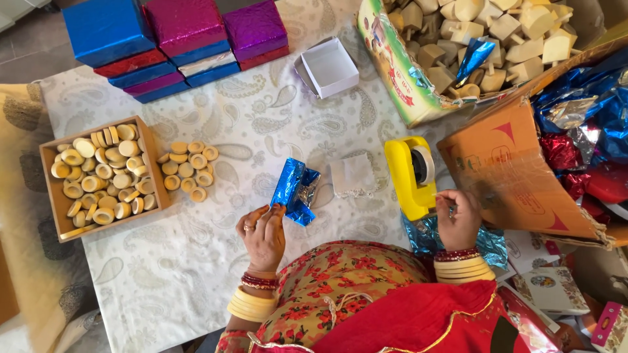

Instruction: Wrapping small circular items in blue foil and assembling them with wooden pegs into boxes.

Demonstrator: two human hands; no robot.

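Note:
My left hand [263,234] pinches the lower edge of a small parcel wrapped in shiny blue foil [295,189], holding it just above the paisley tablecloth [196,261]. My right hand [458,216] is by the yellow tape dispenser [409,176], fingertips pinched on a thin strip of clear tape pulled from its roll. A crumpled sheet of blue foil [425,238] lies under that hand, near my lap.
Wooden box of round wooden rings [98,176] at left, loose rings [190,170] beside it. Stacked foil-covered boxes [176,46] at the back, an open white box [329,67], a carton of wooden blocks [484,46], an orange cardboard flap [510,170], and foil sheets [582,124] on the right.

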